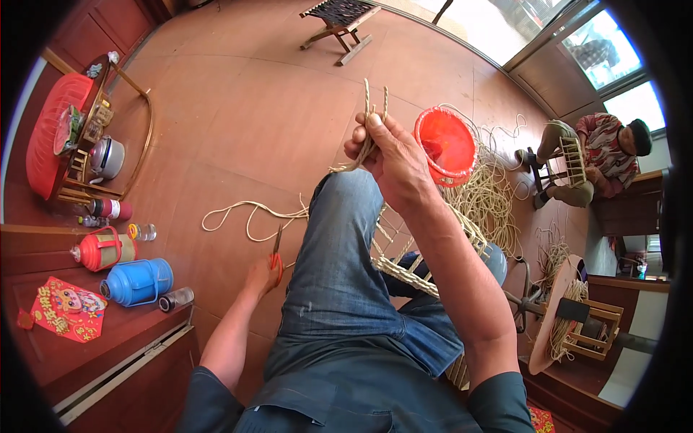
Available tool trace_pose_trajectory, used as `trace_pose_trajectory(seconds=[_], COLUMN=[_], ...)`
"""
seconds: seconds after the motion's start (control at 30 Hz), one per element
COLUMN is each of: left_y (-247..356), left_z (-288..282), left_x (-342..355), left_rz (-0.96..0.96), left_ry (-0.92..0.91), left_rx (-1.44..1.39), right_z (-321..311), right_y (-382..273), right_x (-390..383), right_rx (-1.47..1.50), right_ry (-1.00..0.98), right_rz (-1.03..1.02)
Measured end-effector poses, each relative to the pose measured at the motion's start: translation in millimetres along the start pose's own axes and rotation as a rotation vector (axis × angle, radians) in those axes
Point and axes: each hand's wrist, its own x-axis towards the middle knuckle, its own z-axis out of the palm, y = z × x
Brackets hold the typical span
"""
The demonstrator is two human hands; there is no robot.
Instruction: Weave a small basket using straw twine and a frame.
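My right hand (390,151), raised above my knee, is closed on short pieces of pale twisted cord (367,97) whose ends stick up past my thumb. Low at my left side, my left hand (261,278) grips orange-handled scissors (276,256), blades pointing upward. A loose cord (249,213) lies on the floor beyond the scissors. A netted piece of pale braided cord (408,278) rests about my legs, partly hidden by my right forearm. A red bucket (447,137) stands just beyond my right hand, beside a big tangle of cord (494,209).
Another person (606,151) sits at the right with a small slatted frame (573,160). At left are a rack with a red tray (47,144), a pot (112,156) and flasks (137,281). A folding stool (338,18) stands ahead; a cord-laden stand (548,325) is at lower right.
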Motion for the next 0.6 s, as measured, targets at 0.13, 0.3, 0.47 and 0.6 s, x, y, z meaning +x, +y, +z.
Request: trace_pose_trajectory(seconds=[0.13, 0.3, 0.47, 0.6], left_y=[-56, -74, -81, -83], left_z=[54, 80, 88, 100], left_x=[-6, -12, -18, -7], left_rz=[-0.041, -0.021, -0.092, -0.073], left_ry=[-0.119, -0.124, -0.153, -0.217], left_rx=[0.087, 0.099, 0.067, -0.169], right_z=[10, 4, -20, -28], right_y=[1, 2, -35, -73], right_x=[5, 11, -7, -36], right_rx=[0.089, -0.566, -0.504, -0.255], right_ry=[-0.088, -0.010, 0.169, 0.103], right_rz=[0.022, -0.246, -0.222, -0.257])
